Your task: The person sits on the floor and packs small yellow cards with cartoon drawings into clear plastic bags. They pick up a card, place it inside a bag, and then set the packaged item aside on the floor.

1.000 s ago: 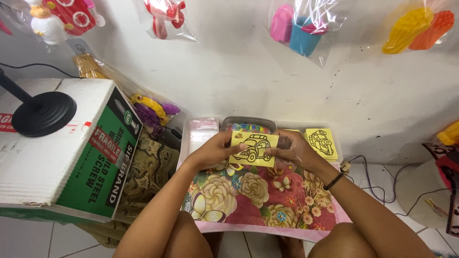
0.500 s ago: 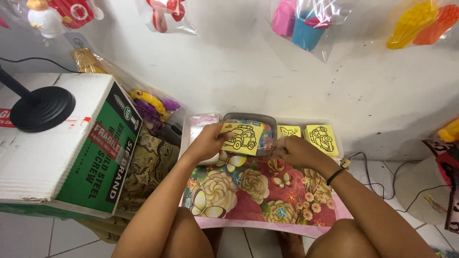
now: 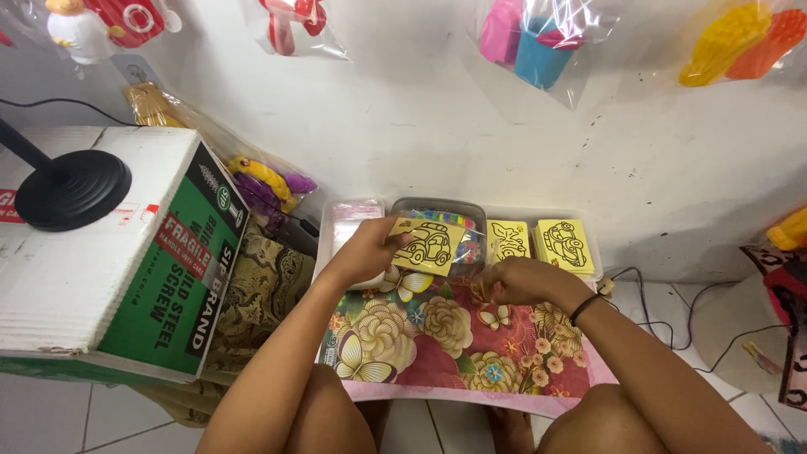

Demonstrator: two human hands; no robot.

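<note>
Since a second ago the yellow card has gone from both hands to the left hand alone and shifted left, and the right hand has dropped away to the cloth.

The left hand (image 3: 363, 252) pinches one yellow card with a car outline (image 3: 430, 246) by its left edge, thumb on top, fingers closed under it; the card tilts above the clear tub (image 3: 437, 217) of coloured bits. The right hand (image 3: 514, 280) rests low on the floral cloth (image 3: 437, 336), fingers curled in; whether it grips anything I cannot tell. A black band (image 3: 585, 308) sits on that wrist. The held card lies between the two hands, touching only the left, just beside the right hand's knuckles.

Beyond the hands, two stacks of yellow cards (image 3: 538, 241) stand side by side in a shallow tray against the wall, right of the tub. One bundle of clear bags (image 3: 355, 217) lies left of the tub. To the far left sits one cardboard box (image 3: 126, 269) with one black round base (image 3: 71, 188) on top. Four bagged toys hang on the wall.
</note>
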